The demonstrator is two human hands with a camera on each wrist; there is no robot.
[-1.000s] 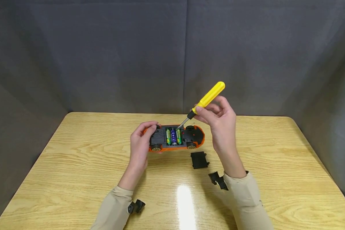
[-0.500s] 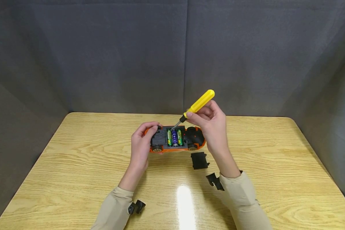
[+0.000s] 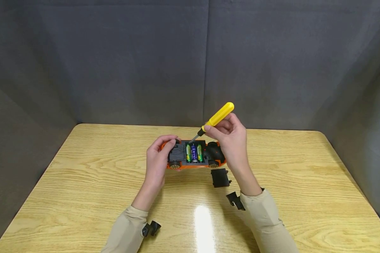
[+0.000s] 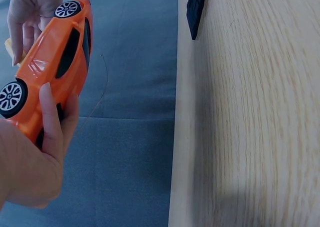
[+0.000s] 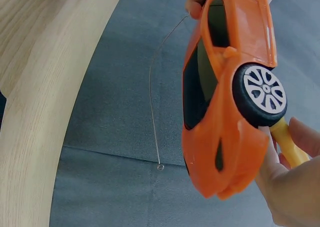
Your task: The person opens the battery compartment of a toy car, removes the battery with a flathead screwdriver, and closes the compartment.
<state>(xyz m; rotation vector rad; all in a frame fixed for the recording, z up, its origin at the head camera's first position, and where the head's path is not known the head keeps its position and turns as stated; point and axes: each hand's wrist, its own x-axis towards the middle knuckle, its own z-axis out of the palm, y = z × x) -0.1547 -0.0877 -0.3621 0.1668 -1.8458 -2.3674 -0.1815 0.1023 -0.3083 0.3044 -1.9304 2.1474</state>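
Note:
My left hand (image 3: 156, 160) grips one end of an orange toy car (image 3: 176, 153), held underside up above the table. In the left wrist view, fingers (image 4: 49, 114) press along the bodywork. Three batteries lie in the open compartment: a green one (image 3: 188, 153) on the left, a purple one (image 3: 194, 153) in the middle and a green one (image 3: 200, 153) on the right. My right hand (image 3: 235, 142) pinches a yellow-handled screwdriver (image 3: 220, 116). Its tip meets the far end of the compartment near the left and middle batteries; exact contact is too small to tell.
A black battery cover (image 3: 220, 177) lies on the wooden table (image 3: 82, 186) just nearer than the car. Black pieces, one at the left sleeve (image 3: 151, 228) and one at the right sleeve (image 3: 235, 201), sit by the wrists. Grey cloth walls (image 3: 139, 63) stand behind and beside the table.
My right hand has moved left and slightly down, taking the screwdriver tip from the right battery towards the left one. The left hand and car have shifted only slightly.

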